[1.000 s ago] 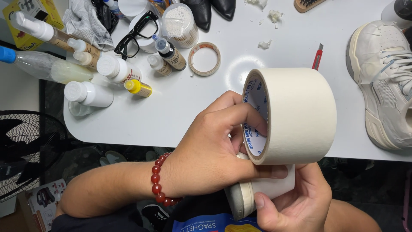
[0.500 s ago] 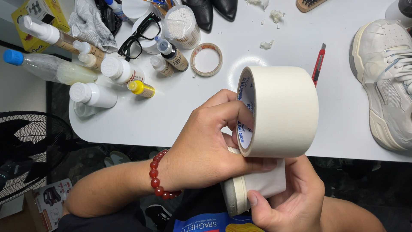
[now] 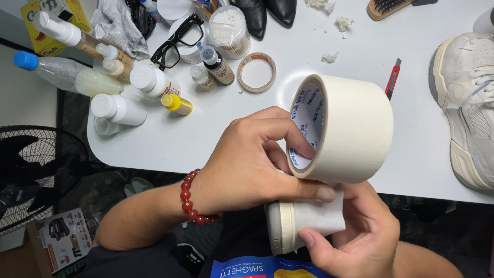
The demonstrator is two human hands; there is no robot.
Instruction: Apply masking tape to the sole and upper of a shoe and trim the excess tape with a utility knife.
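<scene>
My left hand (image 3: 247, 164) grips a wide roll of cream masking tape (image 3: 352, 128), fingers hooked through its core and thumb pressed along its lower edge. A red bead bracelet (image 3: 191, 201) circles that wrist. Just below the roll, my right hand (image 3: 355, 237) holds a white shoe (image 3: 303, 221) by its end, where a strip of the tape seems to lie over the surface. Roll and shoe touch, held over my lap at the near edge of the white table (image 3: 206, 139).
On the table: a white sneaker (image 3: 468, 108) at right, a red utility knife (image 3: 392, 77), a thin tape ring (image 3: 256, 72), black glasses (image 3: 177, 41), several bottles (image 3: 118, 108) at left, black shoes (image 3: 267, 13), a brush (image 3: 391, 6). A black fan (image 3: 36, 175) stands at left on the floor.
The tape roll and both hands have shifted slightly left and down in view as the camera moved; the grip on roll and shoe is unchanged.
</scene>
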